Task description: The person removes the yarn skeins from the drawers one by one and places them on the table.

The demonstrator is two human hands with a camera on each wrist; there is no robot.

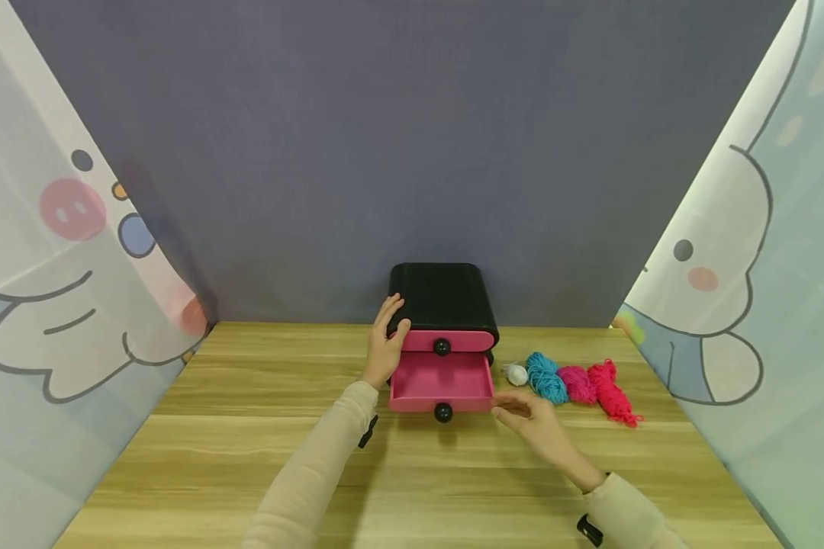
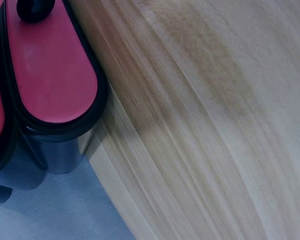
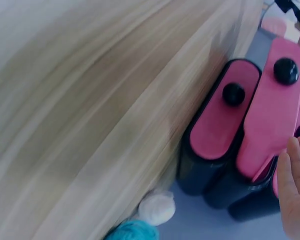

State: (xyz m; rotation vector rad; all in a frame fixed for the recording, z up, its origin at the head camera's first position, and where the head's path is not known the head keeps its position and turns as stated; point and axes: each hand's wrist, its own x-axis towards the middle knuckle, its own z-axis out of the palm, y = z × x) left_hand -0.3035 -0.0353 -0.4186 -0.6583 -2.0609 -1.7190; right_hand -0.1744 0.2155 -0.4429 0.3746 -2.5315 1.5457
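A small black drawer cabinet (image 1: 442,297) with pink drawer fronts and round black knobs stands at the back of the table. Its middle drawer (image 1: 412,405) is pulled out, and the pink inside shows bare. My left hand (image 1: 384,347) rests against the cabinet's upper left side, fingers extended along the top edge. At the drawer's front right corner is my right hand (image 1: 535,431), its fingertips right by the rim with nothing held. The right wrist view shows its fingers straight beside the pulled-out drawer, and the bottom drawer (image 3: 225,120) closed.
To the right of the cabinet lie a small white ball of yarn (image 1: 516,374), a blue yarn bundle (image 1: 546,378), a magenta one (image 1: 577,384) and a bright pink skein (image 1: 614,393). Behind the wooden table (image 1: 281,427) hangs a grey cloth (image 1: 302,191), with printed curtains on both sides.
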